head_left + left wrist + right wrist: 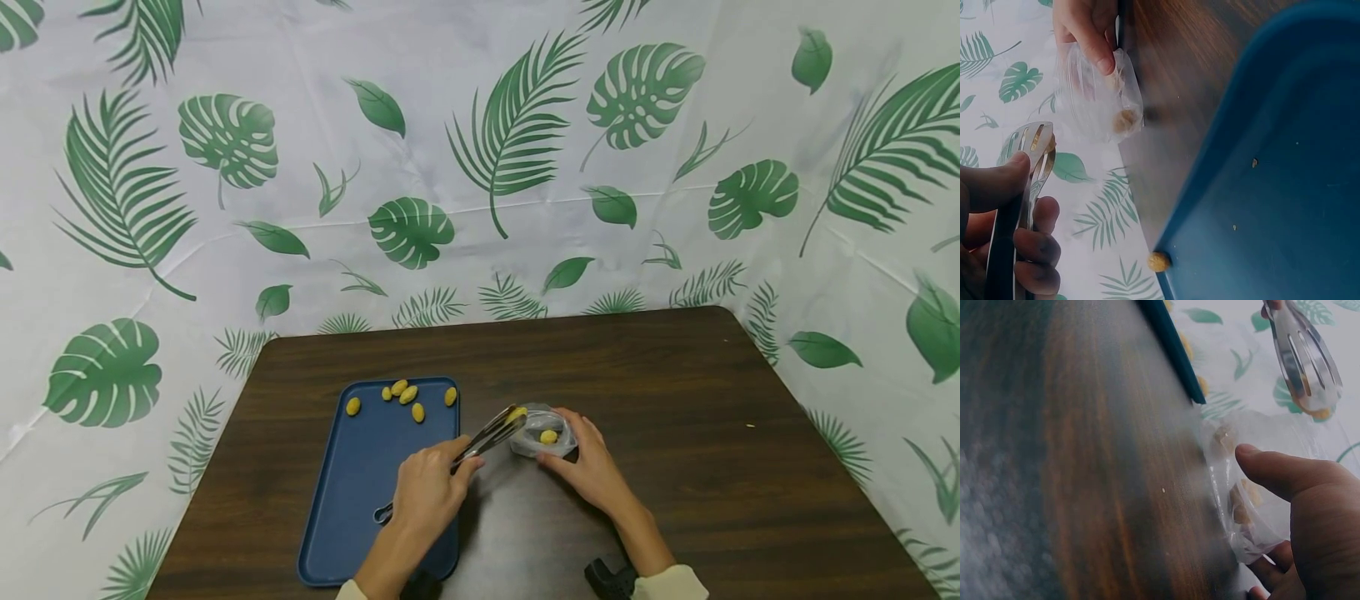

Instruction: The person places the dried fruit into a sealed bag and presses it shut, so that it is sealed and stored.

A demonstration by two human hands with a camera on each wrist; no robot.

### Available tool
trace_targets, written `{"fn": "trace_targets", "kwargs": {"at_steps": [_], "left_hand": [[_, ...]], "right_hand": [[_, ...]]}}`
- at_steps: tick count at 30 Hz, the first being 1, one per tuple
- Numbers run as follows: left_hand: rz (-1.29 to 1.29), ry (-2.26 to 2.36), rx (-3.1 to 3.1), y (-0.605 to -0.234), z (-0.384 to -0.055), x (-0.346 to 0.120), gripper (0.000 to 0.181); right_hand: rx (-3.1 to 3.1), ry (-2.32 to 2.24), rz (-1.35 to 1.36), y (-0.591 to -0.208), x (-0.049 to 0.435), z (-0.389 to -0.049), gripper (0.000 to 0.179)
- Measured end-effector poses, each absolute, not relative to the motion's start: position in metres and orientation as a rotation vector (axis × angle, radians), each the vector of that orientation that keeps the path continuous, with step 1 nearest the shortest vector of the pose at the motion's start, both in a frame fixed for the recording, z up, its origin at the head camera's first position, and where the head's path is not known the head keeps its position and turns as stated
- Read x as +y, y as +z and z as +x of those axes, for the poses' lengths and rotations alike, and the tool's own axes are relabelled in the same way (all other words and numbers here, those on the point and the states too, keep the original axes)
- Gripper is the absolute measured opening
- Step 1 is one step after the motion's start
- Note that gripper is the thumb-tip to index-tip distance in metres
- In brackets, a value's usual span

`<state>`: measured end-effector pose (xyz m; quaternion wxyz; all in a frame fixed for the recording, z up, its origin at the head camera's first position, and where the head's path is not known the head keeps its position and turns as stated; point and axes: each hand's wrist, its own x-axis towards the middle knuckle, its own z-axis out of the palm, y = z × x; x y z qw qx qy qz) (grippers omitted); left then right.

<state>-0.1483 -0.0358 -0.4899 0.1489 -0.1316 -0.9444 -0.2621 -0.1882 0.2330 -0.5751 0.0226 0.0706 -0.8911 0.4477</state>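
My left hand (431, 493) grips metal slotted tongs (491, 434), thumb on one arm and fingers curled round the other. Between the tong tips is a small yellow oval piece (517, 413), just above the mouth of a clear plastic bag (525, 446). The bag stands on the table, pinched at its side by the thumb and fingers of my right hand (597, 472). Inside it a yellow piece (549, 437) shows; the right wrist view has more than one through the plastic. Several loose yellow pieces (408, 395) lie toward the far end of a blue tray (367, 475).
The tray lies left of the bag on a dark wooden table (675, 375). In the left wrist view, small crumbs (1255, 162) dot the tray. A leaf-printed white cloth (315, 108) hangs behind the table. A black object (609, 579) is by my right wrist.
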Motion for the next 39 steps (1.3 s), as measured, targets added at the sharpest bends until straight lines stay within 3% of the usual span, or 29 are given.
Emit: {"fn": "trace_targets", "kwargs": {"at_steps": [39], "left_hand": [[-0.526,-0.725,-2.656,-0.491,-0.151,-0.021,0.028]], "right_hand": [[-2.739,1.376,0.242,-0.574,0.232,-0.186,0.075]]}}
